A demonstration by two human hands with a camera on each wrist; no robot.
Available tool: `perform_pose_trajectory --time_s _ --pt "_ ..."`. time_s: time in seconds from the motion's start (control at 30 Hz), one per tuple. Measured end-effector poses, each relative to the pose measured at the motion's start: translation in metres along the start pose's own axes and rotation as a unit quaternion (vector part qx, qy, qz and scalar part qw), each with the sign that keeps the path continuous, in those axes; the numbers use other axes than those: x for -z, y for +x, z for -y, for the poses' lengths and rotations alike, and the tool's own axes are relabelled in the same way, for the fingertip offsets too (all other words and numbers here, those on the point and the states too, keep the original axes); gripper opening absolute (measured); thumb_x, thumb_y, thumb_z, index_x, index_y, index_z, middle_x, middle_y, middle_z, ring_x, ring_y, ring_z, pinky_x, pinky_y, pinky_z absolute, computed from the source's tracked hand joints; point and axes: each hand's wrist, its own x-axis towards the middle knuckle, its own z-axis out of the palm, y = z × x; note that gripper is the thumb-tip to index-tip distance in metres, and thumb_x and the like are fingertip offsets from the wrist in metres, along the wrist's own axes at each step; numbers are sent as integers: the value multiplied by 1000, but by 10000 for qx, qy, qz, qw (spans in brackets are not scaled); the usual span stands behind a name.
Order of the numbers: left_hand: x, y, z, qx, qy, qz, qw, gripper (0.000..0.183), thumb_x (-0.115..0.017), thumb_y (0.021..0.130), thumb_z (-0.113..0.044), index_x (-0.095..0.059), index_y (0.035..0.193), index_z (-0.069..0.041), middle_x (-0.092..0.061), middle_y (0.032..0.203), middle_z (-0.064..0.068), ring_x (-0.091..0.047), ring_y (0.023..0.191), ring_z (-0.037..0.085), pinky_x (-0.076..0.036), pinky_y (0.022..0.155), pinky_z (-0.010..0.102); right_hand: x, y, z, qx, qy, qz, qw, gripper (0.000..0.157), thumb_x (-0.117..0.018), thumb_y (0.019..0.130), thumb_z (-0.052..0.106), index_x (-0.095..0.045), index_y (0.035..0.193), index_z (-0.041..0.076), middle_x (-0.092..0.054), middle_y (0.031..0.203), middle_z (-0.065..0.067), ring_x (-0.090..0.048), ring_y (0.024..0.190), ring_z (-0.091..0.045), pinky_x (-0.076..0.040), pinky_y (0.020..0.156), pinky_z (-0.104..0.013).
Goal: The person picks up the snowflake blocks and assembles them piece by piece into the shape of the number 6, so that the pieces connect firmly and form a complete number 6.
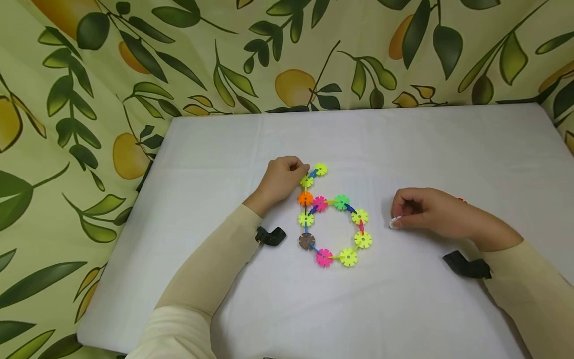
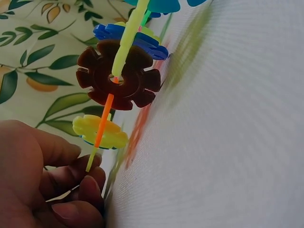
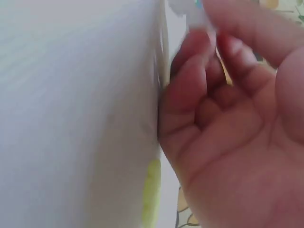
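Note:
Flower-shaped notched plastic discs join edge to edge into a chain shaped like a 6, with a brown disc [image 1: 307, 242] and a green disc [image 1: 342, 202] in its loop. At the upper end, my left hand [image 1: 283, 175] pinches the edge of a yellow disc [image 1: 307, 181]. Seen from the left wrist, that yellow disc [image 2: 90, 160] shows as a thin strip at the fingertips, beyond which stands a dark brown disc [image 2: 118, 76]. Right of the loop, my right hand [image 1: 419, 212] pinches a small white disc [image 1: 395, 222] between thumb and finger; it is blurred in the right wrist view.
White cloth covers the table [image 1: 215, 149], with a leaf-print curtain [image 1: 291, 55] behind and at the left. A red piece [image 1: 462, 200] peeks out behind the right wrist. Black wrist mounts [image 1: 271, 236] hang under both forearms. A yellow edge [image 3: 151, 194] shows in the right wrist view.

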Motion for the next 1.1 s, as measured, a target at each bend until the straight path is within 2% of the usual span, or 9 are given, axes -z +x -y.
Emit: perform_pose_trajectory --time_s 0.1,0.23,0.33,0.43,0.57,0.7,0.77,0.93,1.1 --pt "1 1 1 59 -21 -20 10000 30 -67 111 -31 -73 88 -12 -63 79 3 -51 72 20 -38 61 31 2 9 1 -197 109 -337 9992 20 -87 95 7 -68 98 11 -62 83 -2 -59 78 -21 -51 67 -26" --pt "1 2 2 87 -174 -1 9998 25 -67 110 -34 -76 100 -14 -67 88 2 -55 80 21 -42 68 33 5 25 4 -537 467 -597 9957 16 -80 100 1 -69 112 2 -68 97 -10 -67 86 -22 -59 74 -27" --pt "1 4 1 119 -239 47 9996 25 -68 110 -36 -77 106 -14 -68 90 3 -56 84 22 -44 72 34 7 41 9 -717 704 -828 9915 17 -77 103 5 -71 117 0 -71 103 -14 -70 90 -24 -61 77 -27" --pt "0 9 -1 277 -118 86 9995 28 -67 110 -39 -77 104 -13 -68 88 4 -56 83 23 -43 71 34 6 57 15 -740 696 -1093 9888 16 -77 105 11 -74 116 0 -70 102 -14 -67 89 -26 -58 73 -26" --pt "2 18 -6 611 75 188 9979 35 -67 110 -41 -78 93 -12 -68 84 3 -55 78 20 -40 66 32 2 80 23 -709 506 -1337 9872 15 -77 105 16 -75 111 3 -68 97 -12 -60 85 -29 -51 66 -27" --pt "6 27 -6 888 -97 403 9952 35 -72 108 -39 -80 86 -11 -68 80 4 -50 58 16 -38 56 29 -5 104 28 -593 528 -1287 9885 13 -77 105 15 -75 110 3 -69 97 -12 -61 88 -29 -53 70 -25" --pt "8 29 -6 989 -326 523 9932 31 -75 106 -36 -80 89 -12 -70 82 5 -47 50 16 -37 52 28 -9 113 29 -509 436 -1236 9901 13 -77 105 14 -75 109 3 -70 97 -12 -62 90 -28 -53 72 -24" --pt "6 32 -6 1121 -810 668 9881 21 -78 104 -32 -82 99 -12 -74 92 6 -47 52 16 -42 51 26 -15 129 33 -432 85 -1163 9922 8 -77 104 13 -76 104 5 -69 92 -10 -61 87 -27 -50 73 -29" --pt "4 34 -6 1080 -971 708 9869 16 -80 103 -30 -82 103 -14 -74 94 7 -47 52 16 -43 51 26 -15 132 35 -476 -67 -1061 9932 6 -77 104 11 -75 100 7 -69 88 -9 -60 85 -27 -49 74 -34"
